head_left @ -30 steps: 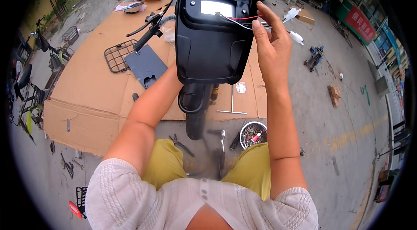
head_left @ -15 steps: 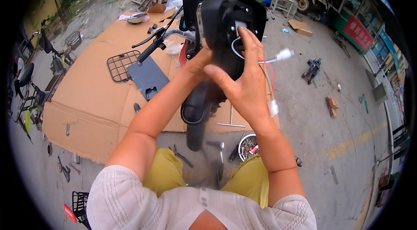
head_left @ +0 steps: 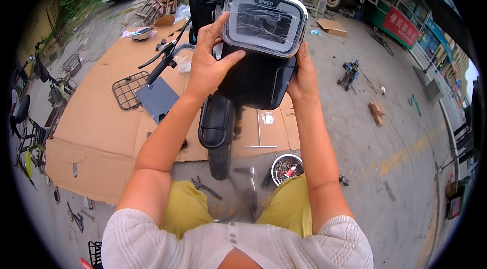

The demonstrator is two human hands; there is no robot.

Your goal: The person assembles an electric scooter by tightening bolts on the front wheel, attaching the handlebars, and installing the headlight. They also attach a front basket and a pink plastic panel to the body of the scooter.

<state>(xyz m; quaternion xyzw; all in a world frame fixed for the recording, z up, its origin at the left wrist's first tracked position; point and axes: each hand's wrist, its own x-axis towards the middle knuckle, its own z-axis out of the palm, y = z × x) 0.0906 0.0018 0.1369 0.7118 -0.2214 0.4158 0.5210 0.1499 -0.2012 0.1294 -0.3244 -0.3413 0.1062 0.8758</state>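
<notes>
Both my hands hold a speedometer unit (head_left: 266,24), a rounded display with a pale rim and film over its screen, joined to a glossy black housing (head_left: 253,78). My left hand (head_left: 209,66) grips its left edge, thumb across the front and fingers along the side. My right hand (head_left: 304,77) supports the lower right side, its fingers partly hidden behind the housing. Beneath it is the scooter, with a black front wheel (head_left: 220,162), a dark front loop frame (head_left: 212,144) and a handlebar grip (head_left: 161,71) to the left. No wires of the unit show.
Flattened cardboard (head_left: 96,132) covers the ground at left, bearing a wire basket (head_left: 130,89) and a grey panel (head_left: 157,97). Near my knees lie pliers (head_left: 207,189) and a bowl of small hardware (head_left: 274,170). A blue-black jack (head_left: 348,75) and a brick (head_left: 376,113) are to the right.
The speedometer unit has turned so its screen faces me; before, its hollow back and dangling white-plugged wires showed. My right hand went from the back to its right side; my left hand shifted upward.
</notes>
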